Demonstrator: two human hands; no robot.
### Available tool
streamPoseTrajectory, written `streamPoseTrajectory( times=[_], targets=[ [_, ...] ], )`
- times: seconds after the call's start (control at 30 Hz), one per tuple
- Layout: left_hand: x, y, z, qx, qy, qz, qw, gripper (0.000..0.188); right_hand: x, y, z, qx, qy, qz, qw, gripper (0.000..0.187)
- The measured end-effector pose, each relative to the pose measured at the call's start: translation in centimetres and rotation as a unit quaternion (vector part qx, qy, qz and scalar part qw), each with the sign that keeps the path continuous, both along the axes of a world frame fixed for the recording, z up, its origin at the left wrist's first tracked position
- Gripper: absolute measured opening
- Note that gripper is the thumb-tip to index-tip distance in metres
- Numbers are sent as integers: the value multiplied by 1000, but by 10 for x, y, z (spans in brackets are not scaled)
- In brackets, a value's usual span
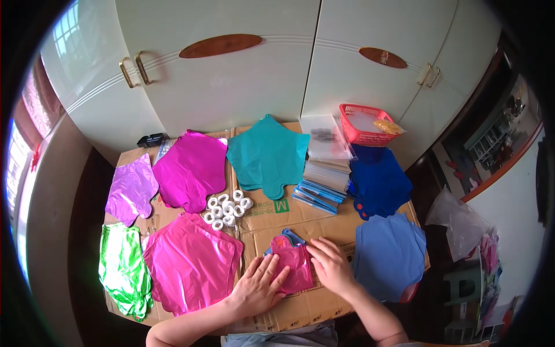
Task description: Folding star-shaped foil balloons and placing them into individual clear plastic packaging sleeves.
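A folded pink foil balloon [298, 272] lies flat on the cardboard in front of me, with a blue tab showing at its top edge. Its rounded pink tail sits near the upper left. My left hand [258, 285] rests on its left part, palm down and fingers spread. At its right edge is my right hand [333, 266], fingers stretched out, the fingertips at the upper right corner. Neither hand is closed around anything. Above them sits a cluster of small white ribbon rolls [229, 209].
Flat stacks of foil balloons lie around: pink [193, 263], green [124, 269], lilac [132, 188], magenta [193, 168], teal [269, 153], dark blue [381, 182], light blue [390, 257]. A row of flat packets [324, 182] and a red basket [355, 134] stand at the back right, before white cabinets [231, 87].
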State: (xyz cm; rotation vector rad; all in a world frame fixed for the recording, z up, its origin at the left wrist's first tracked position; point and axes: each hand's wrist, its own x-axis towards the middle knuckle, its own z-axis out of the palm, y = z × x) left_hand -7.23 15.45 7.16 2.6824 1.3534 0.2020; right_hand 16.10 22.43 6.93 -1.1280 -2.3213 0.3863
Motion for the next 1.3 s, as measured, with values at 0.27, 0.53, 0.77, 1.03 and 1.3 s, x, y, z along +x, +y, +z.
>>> streamPoseTrajectory(
  times=[0.27, 0.53, 0.77, 1.03, 1.3],
  targets=[
    [1, -2, -2, 11, 28, 2, 1000, 69, 16, 78, 5, -87, -63, 206, 973, 33],
    [0, -4, -2, 18, 46, 5, 999, 71, -12, 118, 16, -162, -133, 368, 906, 16],
    [0, -3, -4, 17, 42, -1, 999, 71, -14, 119, 27, -225, -150, 354, 895, 14],
    [1, -4, -4, 23, 35, 10, 999, 70, -20, 94, 11, -129, -74, 282, 948, 19],
    [-1, -5, 5, 12, -3, 21, 1000, 74, -19, 33, 5, -175, 35, 78, 981, 30]
  ],
)
